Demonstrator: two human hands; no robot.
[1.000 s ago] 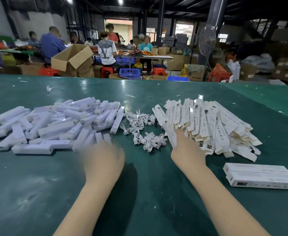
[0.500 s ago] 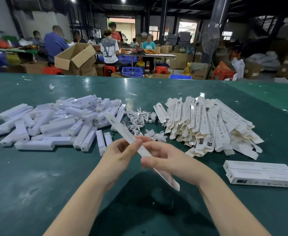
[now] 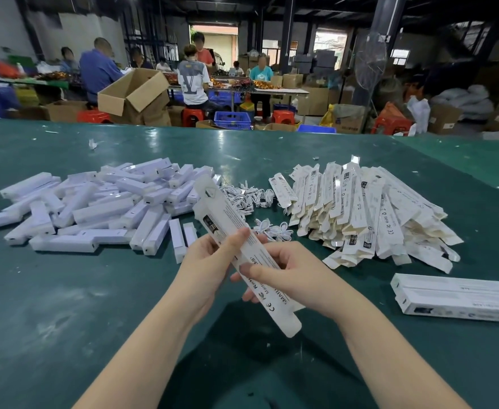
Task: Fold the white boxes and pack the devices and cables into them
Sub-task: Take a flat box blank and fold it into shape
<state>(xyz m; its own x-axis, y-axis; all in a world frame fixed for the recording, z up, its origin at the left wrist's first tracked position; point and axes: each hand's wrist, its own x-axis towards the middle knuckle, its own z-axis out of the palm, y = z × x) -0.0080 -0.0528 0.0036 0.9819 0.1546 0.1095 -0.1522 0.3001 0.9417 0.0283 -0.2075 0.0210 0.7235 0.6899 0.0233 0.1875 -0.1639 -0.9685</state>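
A long flat white box with printed text is held slanting above the green table. My left hand grips its middle from the left, thumb on the printed face. My right hand grips it just below, thumb across the face. A pile of white devices lies to the left. Small coiled white cables lie in the middle. A heap of flat unfolded boxes lies to the right.
Two folded white boxes lie side by side at the right near the table edge. Paper scraps dot the far tabletop. Beyond the table, several people sit at other benches among cardboard cartons and red stools.
My right hand took a flat box from the heap and brought it in front of me. Both hands now grip it, and it has turned its printed face toward me.
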